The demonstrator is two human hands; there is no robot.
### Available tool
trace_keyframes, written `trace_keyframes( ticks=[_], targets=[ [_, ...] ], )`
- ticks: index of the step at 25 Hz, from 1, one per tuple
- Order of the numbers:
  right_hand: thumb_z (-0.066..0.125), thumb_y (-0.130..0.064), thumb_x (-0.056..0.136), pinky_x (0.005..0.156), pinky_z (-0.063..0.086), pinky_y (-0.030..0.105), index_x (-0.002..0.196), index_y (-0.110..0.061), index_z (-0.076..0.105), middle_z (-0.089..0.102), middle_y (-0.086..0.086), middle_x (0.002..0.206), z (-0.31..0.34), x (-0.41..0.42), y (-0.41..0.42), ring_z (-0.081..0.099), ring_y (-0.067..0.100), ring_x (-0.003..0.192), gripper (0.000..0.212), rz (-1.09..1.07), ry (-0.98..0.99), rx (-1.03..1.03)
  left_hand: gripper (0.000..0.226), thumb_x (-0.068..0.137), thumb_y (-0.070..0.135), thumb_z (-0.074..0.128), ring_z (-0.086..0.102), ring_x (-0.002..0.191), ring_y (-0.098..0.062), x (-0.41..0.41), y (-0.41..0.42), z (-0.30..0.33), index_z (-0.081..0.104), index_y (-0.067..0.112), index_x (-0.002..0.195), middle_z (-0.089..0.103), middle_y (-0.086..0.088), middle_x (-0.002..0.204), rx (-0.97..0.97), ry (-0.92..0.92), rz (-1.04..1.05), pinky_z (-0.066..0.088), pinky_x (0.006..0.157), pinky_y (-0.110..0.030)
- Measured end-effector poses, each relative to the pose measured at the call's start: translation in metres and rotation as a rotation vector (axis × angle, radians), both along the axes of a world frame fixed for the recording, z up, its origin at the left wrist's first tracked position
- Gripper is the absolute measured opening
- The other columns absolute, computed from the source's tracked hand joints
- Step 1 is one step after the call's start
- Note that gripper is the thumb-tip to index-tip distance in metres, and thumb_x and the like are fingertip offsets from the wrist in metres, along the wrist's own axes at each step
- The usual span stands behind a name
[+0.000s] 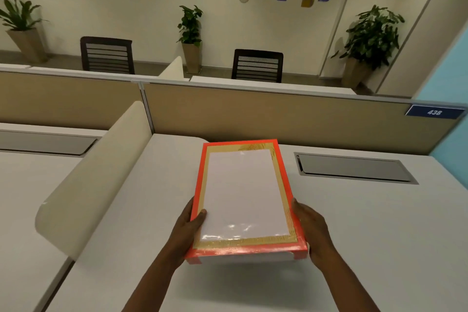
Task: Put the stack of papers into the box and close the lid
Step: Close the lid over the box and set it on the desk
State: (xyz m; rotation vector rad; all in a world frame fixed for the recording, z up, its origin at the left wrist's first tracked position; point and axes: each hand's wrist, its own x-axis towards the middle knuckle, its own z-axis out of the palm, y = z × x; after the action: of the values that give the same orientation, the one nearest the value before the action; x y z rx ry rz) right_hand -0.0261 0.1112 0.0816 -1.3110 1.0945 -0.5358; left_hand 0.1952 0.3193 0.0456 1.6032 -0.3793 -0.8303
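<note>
A flat box (pixel 243 251) with an orange-red rim and a gold inner border rests on the white desk (pixel 379 235) in front of me. A white rectangle of papers (pixel 243 190) fills its middle, glossy near the front. I cannot tell whether a lid lies over it. My left hand (pixel 191 223) grips the box's near left corner, its thumb resting on the white surface. My right hand (pixel 311 228) holds the near right side. The near end looks slightly raised off the desk.
A grey cable flap (pixel 354 168) is set into the desk right of the box. A curved cream divider (pixel 96 175) stands at the left. A beige partition (pixel 253 114) with a blue 438 sign (pixel 434 112) closes the back. Chairs and potted plants stand beyond.
</note>
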Motion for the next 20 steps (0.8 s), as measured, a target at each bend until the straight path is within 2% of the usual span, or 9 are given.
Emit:
trace_keyframes(
  ticks=[3,5,6,9,11,14,17,18,20],
  targets=[
    [0.063,-0.039,0.092,0.09,0.056,0.045,0.121,-0.018,0.067,0.072,0.0,0.105,-0.028,-0.004,0.003,0.067,0.022,0.094,0.036,0.014,0.113,-0.088,0.059,0.101,0.038,0.05,0.056,0.127,-0.021,-0.005,-0.008,-0.01,0.025,0.038,0.155,0.047,0.008,0.147,0.08,-0.064,-0.088,0.049,0.108,-0.041],
    [0.059,-0.037,0.095,0.079,0.053,0.034,0.122,-0.019,0.063,0.068,-0.001,0.102,-0.035,-0.004,0.005,0.063,0.017,0.09,0.033,-0.02,0.169,-0.141,0.061,0.101,0.042,0.049,0.053,0.132,-0.023,-0.003,-0.015,-0.017,0.021,0.039,0.156,0.043,0.008,0.152,0.105,-0.074,-0.106,0.047,0.111,-0.044],
    [0.057,-0.037,0.096,0.075,0.054,0.034,0.121,-0.02,0.063,0.067,-0.002,0.1,-0.039,-0.004,0.004,0.062,0.017,0.089,0.031,-0.032,0.188,-0.148,0.062,0.101,0.042,0.048,0.053,0.133,-0.023,-0.001,-0.019,-0.018,0.021,0.039,0.156,0.042,0.008,0.153,0.107,-0.075,-0.114,0.047,0.111,-0.045],
    [0.055,-0.041,0.096,0.08,0.06,0.054,0.122,-0.026,0.06,0.066,-0.001,0.101,-0.049,-0.003,-0.002,0.065,0.025,0.091,0.03,-0.026,0.228,-0.097,0.062,0.101,0.042,0.048,0.057,0.126,-0.022,0.003,-0.031,-0.015,0.02,0.038,0.156,0.045,0.006,0.15,0.112,-0.068,-0.142,0.051,0.107,-0.046],
    [0.053,-0.042,0.097,0.081,0.058,0.059,0.124,-0.028,0.059,0.066,0.002,0.104,-0.055,-0.001,-0.006,0.066,0.029,0.093,0.031,-0.009,0.25,-0.084,0.061,0.102,0.041,0.048,0.059,0.119,-0.02,0.004,-0.038,-0.011,0.02,0.036,0.156,0.047,0.007,0.144,0.122,-0.057,-0.151,0.053,0.104,-0.045],
    [0.051,-0.041,0.098,0.086,0.057,0.056,0.128,-0.024,0.056,0.065,0.005,0.112,-0.059,0.003,-0.013,0.064,0.029,0.097,0.035,0.001,0.283,-0.115,0.059,0.102,0.038,0.047,0.06,0.112,-0.018,0.004,-0.045,-0.01,0.02,0.034,0.155,0.049,0.009,0.138,0.115,-0.062,-0.143,0.054,0.101,-0.043],
    [0.049,-0.042,0.098,0.07,0.059,0.04,0.132,-0.022,0.053,0.064,0.006,0.114,-0.061,0.009,-0.019,0.064,0.026,0.095,0.04,0.035,0.31,-0.128,0.058,0.103,0.037,0.047,0.061,0.109,-0.016,0.005,-0.047,-0.012,0.021,0.033,0.155,0.048,0.01,0.137,0.114,-0.073,-0.114,0.054,0.1,-0.042],
    [0.049,-0.042,0.098,0.071,0.059,0.039,0.134,-0.021,0.052,0.064,0.006,0.116,-0.061,0.011,-0.021,0.064,0.026,0.096,0.041,0.046,0.318,-0.138,0.058,0.103,0.037,0.046,0.061,0.107,-0.015,0.006,-0.048,-0.014,0.021,0.033,0.155,0.048,0.01,0.138,0.116,-0.076,-0.104,0.054,0.1,-0.043],
    [0.05,-0.043,0.098,0.087,0.057,0.049,0.138,-0.021,0.051,0.064,0.006,0.122,-0.064,0.014,-0.025,0.064,0.028,0.102,0.046,0.066,0.339,-0.172,0.056,0.104,0.037,0.045,0.059,0.108,-0.014,0.006,-0.048,-0.016,0.022,0.033,0.155,0.048,0.009,0.14,0.132,-0.074,-0.091,0.052,0.102,-0.044]
  ],
)
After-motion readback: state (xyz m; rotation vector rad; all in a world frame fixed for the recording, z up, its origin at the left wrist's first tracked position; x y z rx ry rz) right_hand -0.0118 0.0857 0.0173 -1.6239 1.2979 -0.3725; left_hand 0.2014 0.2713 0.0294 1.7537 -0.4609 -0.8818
